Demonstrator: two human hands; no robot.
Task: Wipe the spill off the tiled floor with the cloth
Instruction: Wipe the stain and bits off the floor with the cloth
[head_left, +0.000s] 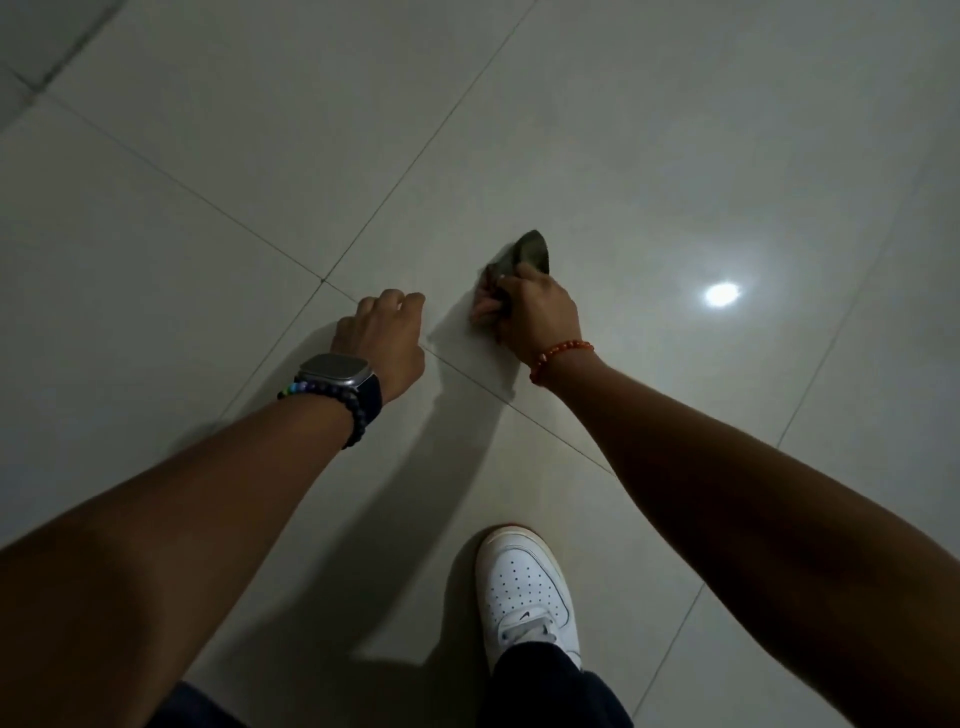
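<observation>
My right hand (535, 312), with a red bead bracelet on the wrist, grips a dark bunched cloth (530, 253) whose tip sticks out beyond the fingers, down at the pale tiled floor (260, 171). My left hand (382, 338), wearing a watch and dark bead bracelets, hovers just left of it with the fingers curled and nothing in them. No spill is distinguishable on the glossy tiles in this dim light.
A white sneaker (527, 587) stands on the floor near the bottom centre, with dark trouser legs below it. A bright light reflection (722, 294) glares on the tile to the right of the cloth. Grout lines cross under the hands.
</observation>
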